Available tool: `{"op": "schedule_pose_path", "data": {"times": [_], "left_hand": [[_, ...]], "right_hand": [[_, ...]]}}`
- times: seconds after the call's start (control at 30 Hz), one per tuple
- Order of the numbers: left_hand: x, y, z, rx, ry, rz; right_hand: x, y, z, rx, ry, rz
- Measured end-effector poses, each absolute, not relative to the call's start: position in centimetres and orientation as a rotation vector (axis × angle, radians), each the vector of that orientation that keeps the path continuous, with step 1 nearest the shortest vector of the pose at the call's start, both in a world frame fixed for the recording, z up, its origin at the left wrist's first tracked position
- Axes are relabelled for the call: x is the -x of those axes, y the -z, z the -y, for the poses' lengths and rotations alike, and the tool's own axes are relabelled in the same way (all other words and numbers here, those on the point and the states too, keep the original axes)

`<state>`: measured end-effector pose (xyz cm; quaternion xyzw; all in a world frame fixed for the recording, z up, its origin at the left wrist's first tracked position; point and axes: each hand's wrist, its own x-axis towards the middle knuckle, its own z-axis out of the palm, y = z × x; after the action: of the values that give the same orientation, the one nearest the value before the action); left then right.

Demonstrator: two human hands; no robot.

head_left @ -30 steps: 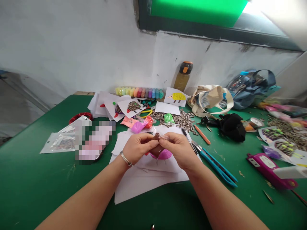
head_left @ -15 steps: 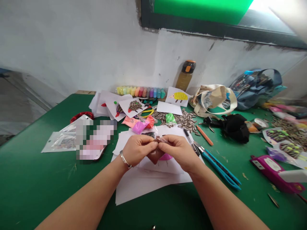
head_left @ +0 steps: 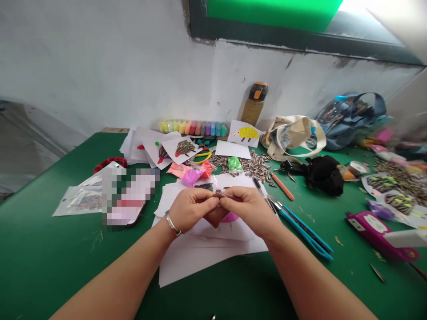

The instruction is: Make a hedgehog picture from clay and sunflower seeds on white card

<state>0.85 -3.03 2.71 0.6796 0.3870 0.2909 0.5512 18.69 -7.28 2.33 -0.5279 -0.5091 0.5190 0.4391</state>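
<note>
Between my two hands is a small clear packet of brown clay (head_left: 216,216), pinched at its top edge. My left hand (head_left: 191,208), with a silver bracelet at the wrist, grips the packet's left side between thumb and fingers. From the right, my right hand (head_left: 247,209) pinches the same edge, thumbs almost touching. Under the packet lies white paper (head_left: 187,262) in a loose stack, with a pink shape (head_left: 231,217) partly hidden by my hands. Just beyond are a purple clay packet (head_left: 191,177), a red one (head_left: 207,169) and a green one (head_left: 235,164).
Sunflower seeds (head_left: 256,166) lie heaped behind the paper. A blue pair of tweezers (head_left: 307,233), pens and an orange stick (head_left: 283,186) sit to the right, near a magenta glue gun (head_left: 378,233). A phone (head_left: 131,198) lies left; a bottle (head_left: 254,104) stands by the wall.
The whole view has shifted slightly, so the table items sit a little further left. Both hands keep their pinch on the brown clay packet, with hardly any movement.
</note>
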Motion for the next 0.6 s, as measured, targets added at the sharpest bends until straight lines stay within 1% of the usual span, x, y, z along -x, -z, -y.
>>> {"op": "schedule_pose_path", "data": {"times": [0.1,0.4,0.6], "left_hand": [[-0.9,-2.74,3.12,-1.615,-0.695,-0.918],[-1.36,-2.61,3.25,-1.662,-0.754,-0.924],[-1.1,-2.73,3.4,-1.662,-0.732,-0.919]], "right_hand": [[-18.95,-2.52,7.34,1.268,-1.335,1.252],[-19.15,-2.33,7.35,1.324,-1.188,1.295],[-18.94,-2.17,7.43,1.339,-1.185,1.316]]}}
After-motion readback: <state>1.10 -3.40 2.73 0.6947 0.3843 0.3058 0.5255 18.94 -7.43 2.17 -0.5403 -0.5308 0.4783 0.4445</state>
